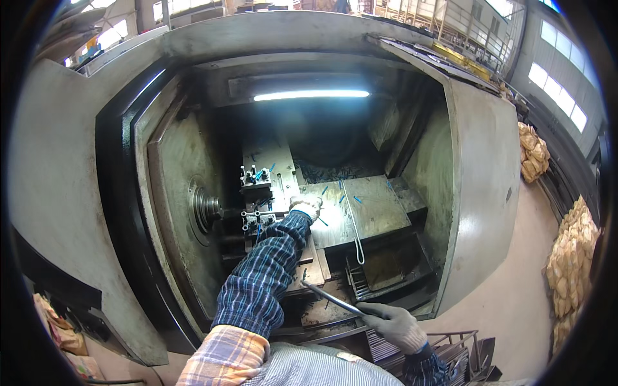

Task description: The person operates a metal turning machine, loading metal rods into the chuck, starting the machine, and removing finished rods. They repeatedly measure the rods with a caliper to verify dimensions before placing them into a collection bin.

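My left arm reaches into the open cabinet of a lathe, in a plaid sleeve. At its end my left hand, in a pale glove, rests by the edge of the metal cover plate; its fingers look curled, and what they hold is hidden. My right hand, in a grey-and-white glove, is closed round a slim metal bar, whose far end points up and left over the machine's front. Left of my left hand stand two bolted tool holders, facing the round spindle. A thin pale rod with a looped end lies across the cover plate.
Blue and dark metal chips lie behind and on the plate. A lit tube lamp hangs at the back. The sliding door stands at the right, with stacked sacks beyond. A metal rack is near my right forearm.
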Demonstrator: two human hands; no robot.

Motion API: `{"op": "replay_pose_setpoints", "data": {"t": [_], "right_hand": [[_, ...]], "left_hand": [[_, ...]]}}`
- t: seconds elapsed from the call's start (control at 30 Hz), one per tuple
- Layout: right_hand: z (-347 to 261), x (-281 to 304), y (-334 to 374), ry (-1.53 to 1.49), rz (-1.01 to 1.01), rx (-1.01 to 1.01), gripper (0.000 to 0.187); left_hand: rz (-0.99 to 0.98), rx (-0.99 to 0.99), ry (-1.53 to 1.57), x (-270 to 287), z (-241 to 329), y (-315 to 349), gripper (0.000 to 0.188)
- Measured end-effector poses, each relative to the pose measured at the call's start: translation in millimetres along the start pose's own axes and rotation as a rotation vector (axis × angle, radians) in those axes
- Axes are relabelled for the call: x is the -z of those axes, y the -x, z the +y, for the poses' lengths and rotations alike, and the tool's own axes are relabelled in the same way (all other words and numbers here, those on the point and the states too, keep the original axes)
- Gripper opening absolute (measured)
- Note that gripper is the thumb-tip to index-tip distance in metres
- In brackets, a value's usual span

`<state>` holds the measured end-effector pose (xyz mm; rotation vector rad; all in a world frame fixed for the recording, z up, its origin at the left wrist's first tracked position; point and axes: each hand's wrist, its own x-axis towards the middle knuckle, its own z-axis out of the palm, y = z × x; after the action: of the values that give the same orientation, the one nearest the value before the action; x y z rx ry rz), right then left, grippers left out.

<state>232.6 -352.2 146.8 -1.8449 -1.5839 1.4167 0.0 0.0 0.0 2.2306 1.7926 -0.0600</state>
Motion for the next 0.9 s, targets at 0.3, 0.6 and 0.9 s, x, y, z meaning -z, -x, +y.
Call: {"op": "replay_pose_setpoints", "data": {"t": [0.3,0.6,0.9], "right_hand": [[34.9,-2.2,-73.8,-0.56,-0.102,0.264,0.037],[-61.8,-44.3,-230.3,0.092,0.285,0.355,0.037],[-171.1,-100.1,-314.2,0.836,0.303,0.583,0.042]], "left_hand": [[0.948,-0.046,0.431,126.5,42.7,148.3,0.049],[1.528,0.187,0.27,169.9,5.4,423.0,0.049],[1.676,0.807,-0.126,116.2,-80.4,570.3,0.053]]}}
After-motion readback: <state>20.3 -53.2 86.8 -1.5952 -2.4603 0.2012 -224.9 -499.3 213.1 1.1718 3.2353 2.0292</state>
